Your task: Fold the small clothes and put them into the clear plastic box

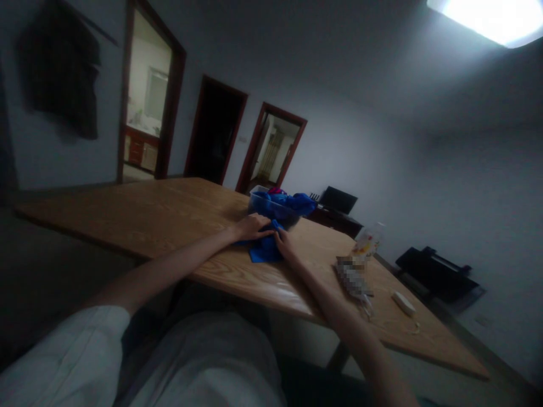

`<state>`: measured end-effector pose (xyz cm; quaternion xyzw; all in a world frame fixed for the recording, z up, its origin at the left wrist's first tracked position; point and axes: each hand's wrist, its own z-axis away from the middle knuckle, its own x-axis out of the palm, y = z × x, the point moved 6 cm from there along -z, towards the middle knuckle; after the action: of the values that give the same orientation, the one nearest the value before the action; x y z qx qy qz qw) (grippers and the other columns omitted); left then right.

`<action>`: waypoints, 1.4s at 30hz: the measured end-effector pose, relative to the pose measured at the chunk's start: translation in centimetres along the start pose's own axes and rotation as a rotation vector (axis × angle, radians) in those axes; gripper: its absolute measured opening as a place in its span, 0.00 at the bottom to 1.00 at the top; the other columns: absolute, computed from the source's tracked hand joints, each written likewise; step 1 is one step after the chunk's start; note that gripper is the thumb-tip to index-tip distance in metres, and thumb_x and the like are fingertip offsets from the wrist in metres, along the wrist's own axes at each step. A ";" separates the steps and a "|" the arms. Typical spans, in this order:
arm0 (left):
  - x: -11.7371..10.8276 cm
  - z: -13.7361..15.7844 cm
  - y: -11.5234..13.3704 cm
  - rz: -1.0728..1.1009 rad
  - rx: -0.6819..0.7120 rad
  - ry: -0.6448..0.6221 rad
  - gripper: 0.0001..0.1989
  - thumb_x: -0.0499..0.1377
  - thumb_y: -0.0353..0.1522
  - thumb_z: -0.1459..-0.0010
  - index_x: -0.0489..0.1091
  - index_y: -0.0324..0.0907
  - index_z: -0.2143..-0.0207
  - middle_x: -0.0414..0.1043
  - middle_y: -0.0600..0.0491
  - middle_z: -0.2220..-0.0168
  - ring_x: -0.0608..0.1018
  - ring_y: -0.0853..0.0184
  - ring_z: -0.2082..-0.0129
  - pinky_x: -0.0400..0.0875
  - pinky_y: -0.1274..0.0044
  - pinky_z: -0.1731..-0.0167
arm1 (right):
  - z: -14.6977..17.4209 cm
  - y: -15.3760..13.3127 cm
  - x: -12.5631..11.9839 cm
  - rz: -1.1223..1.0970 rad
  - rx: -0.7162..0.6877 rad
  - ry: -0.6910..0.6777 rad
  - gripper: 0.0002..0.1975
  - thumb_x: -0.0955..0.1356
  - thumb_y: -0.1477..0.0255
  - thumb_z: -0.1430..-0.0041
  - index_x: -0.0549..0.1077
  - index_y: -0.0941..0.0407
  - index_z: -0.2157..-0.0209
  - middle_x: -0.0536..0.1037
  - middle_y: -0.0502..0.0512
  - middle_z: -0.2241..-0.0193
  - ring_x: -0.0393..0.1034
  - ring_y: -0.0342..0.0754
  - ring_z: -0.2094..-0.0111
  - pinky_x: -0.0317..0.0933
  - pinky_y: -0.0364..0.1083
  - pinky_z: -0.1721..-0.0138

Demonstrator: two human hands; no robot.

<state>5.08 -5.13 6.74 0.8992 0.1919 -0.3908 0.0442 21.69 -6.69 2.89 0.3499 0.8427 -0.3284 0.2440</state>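
A blue cloth (265, 252) lies partly on the wooden table (178, 209) near its front edge, with a bit raised between my two hands. My left hand (253, 227) reaches in from the left, its fingers closed on the cloth's upper part. At the cloth's right side, my right hand (285, 245) pinches it. Just behind the hands stands a clear plastic bin (258, 195) heaped with blue fabric (299, 202) and a dark pink piece (276, 190). Blur and dim light hide the exact fingertips.
On the table's right lie a plastic bag (368, 240), a blurred-out packet (353, 277) and a white oblong object (403, 303) with a cord. A dark screen (338, 200) stands on furniture by the far wall. Doorways open behind the table.
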 end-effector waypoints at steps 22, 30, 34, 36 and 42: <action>0.7 0.3 -1.1 0.048 -0.088 0.077 0.16 0.60 0.44 0.33 0.70 0.41 0.52 0.77 0.49 0.59 0.80 0.61 0.60 0.70 0.72 0.58 | 0.3 -0.4 0.0 0.248 -0.088 -0.074 0.15 0.58 0.72 0.30 0.73 0.56 0.50 0.80 0.62 0.59 0.75 0.55 0.61 0.69 0.52 0.55; 1.2 0.1 -0.4 -0.018 -0.013 0.023 0.10 0.59 0.36 0.33 0.70 0.40 0.53 0.76 0.46 0.56 0.79 0.59 0.56 0.70 0.70 0.53 | 0.2 -0.7 0.0 0.251 -0.089 -0.076 0.15 0.58 0.65 0.26 0.73 0.56 0.55 0.79 0.59 0.64 0.74 0.52 0.65 0.68 0.50 0.58; 1.5 0.0 -0.7 0.003 -0.043 -0.019 0.09 0.61 0.32 0.36 0.71 0.40 0.54 0.77 0.46 0.59 0.79 0.58 0.58 0.71 0.69 0.55 | 0.3 -1.4 -0.4 0.197 -0.079 -0.055 0.17 0.58 0.60 0.25 0.74 0.54 0.54 0.79 0.57 0.65 0.74 0.51 0.65 0.67 0.48 0.59; 1.5 0.0 -0.7 0.019 -0.043 -0.025 0.09 0.61 0.31 0.37 0.71 0.40 0.54 0.77 0.46 0.58 0.79 0.58 0.58 0.71 0.69 0.55 | 0.3 -1.9 -0.6 0.182 -0.094 -0.052 0.17 0.58 0.60 0.25 0.74 0.53 0.54 0.79 0.56 0.64 0.75 0.51 0.64 0.68 0.47 0.58; 1.2 0.2 0.2 0.118 0.017 -0.016 0.10 0.60 0.29 0.40 0.71 0.41 0.55 0.77 0.48 0.57 0.79 0.61 0.57 0.71 0.72 0.56 | 0.5 -2.6 -0.5 0.212 -0.129 -0.080 0.14 0.61 0.62 0.27 0.74 0.54 0.52 0.80 0.58 0.62 0.74 0.51 0.63 0.68 0.49 0.55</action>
<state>5.73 -4.97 5.76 0.9061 0.1349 -0.3964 0.0608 20.16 -8.67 3.89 0.4070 0.8101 -0.2595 0.3327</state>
